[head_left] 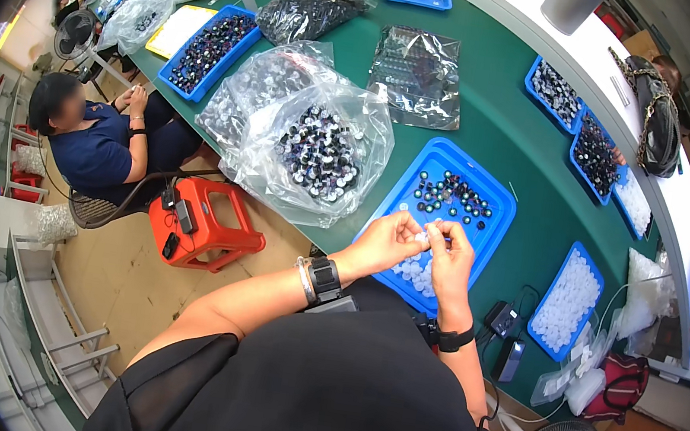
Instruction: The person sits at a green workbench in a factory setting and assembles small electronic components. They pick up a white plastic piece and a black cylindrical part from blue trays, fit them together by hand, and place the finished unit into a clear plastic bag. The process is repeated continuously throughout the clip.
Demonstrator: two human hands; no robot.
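Observation:
Over a blue tray (pixel 490 226), my left hand (pixel 385 245) and my right hand (pixel 452 263) meet with fingertips pinched together. Between them shows a small whitish translucent piece (pixel 422 236); its exact kind is too small to make out. Dark, shiny round pieces (pixel 452 196) lie scattered in the far part of the tray. A heap of white translucent pieces (pixel 414 275) lies in its near part, partly covered by my hands. Each wrist wears a dark band.
Left of the tray, an open clear bag (pixel 318 155) holds dark and white pieces. A tray of white pieces (pixel 567 299) and black adapters (pixel 503 319) lie to the right. A flat plastic bag (pixel 415 77) lies beyond. A person (pixel 106 140) sits left, near a red stool (pixel 204 223).

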